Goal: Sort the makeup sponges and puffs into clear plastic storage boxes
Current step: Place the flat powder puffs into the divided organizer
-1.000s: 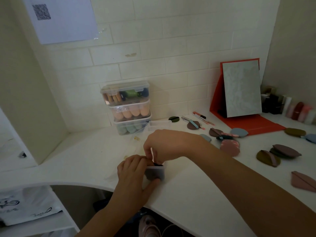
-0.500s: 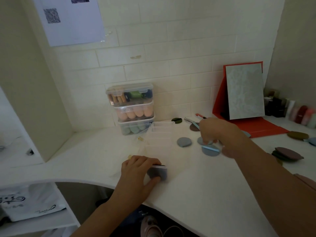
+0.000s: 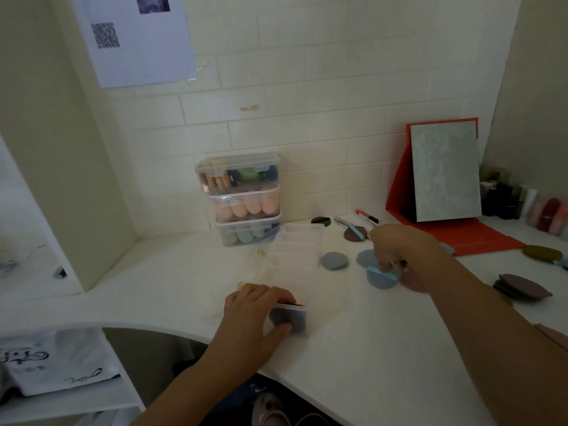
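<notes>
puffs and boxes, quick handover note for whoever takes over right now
Left grip holds the small clear box, grey puffs inside, near the counter's front edge.
Right grip pinches a blue-grey puff by its strap.
Done: three stacked boxes filled, by the wall.
To do: loose grey puff, brown puff, dark puffs at right; empty clear box waits.

Bare forearms, left hand (image 3: 252,309), right hand (image 3: 399,250); a pinkish shoe (image 3: 270,408) below.

Left hand (image 3: 255,312) near, fingers curled in a grip — right hand (image 3: 396,256) outstretched, fingertips pinching.
</notes>
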The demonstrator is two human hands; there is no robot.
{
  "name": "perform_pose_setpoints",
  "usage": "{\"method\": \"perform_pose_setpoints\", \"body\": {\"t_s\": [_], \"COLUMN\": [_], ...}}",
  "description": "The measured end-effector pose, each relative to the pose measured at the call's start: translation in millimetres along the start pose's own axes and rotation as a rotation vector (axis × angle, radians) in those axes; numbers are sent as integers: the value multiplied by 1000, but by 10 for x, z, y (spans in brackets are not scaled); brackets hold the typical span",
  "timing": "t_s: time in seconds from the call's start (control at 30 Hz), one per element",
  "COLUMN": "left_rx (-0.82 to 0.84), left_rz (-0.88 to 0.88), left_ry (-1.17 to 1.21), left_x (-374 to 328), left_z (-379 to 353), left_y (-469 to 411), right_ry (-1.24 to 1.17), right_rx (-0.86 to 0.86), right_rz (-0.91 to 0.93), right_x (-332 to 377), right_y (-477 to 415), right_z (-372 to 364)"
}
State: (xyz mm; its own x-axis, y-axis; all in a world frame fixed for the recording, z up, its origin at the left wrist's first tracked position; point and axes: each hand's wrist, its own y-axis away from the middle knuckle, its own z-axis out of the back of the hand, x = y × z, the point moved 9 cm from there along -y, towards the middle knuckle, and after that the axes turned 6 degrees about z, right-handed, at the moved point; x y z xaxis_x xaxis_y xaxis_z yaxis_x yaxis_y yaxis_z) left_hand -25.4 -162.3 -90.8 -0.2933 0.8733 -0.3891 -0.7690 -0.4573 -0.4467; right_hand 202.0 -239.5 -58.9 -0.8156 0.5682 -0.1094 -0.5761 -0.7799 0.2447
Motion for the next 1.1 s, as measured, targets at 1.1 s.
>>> {"method": "perform_pose_setpoints", "body": {"t_s": [1.1], "left_rx": [177], "left_rz": [154], "left_ry": [54], "left_x": [-100], "left_z": [22], "left_y": [-665], "right_ry": [-240], "right_rx": [-133], "right_rz": [569], "right_x": [1221], "right_y": [261], "right_z": [239]}}
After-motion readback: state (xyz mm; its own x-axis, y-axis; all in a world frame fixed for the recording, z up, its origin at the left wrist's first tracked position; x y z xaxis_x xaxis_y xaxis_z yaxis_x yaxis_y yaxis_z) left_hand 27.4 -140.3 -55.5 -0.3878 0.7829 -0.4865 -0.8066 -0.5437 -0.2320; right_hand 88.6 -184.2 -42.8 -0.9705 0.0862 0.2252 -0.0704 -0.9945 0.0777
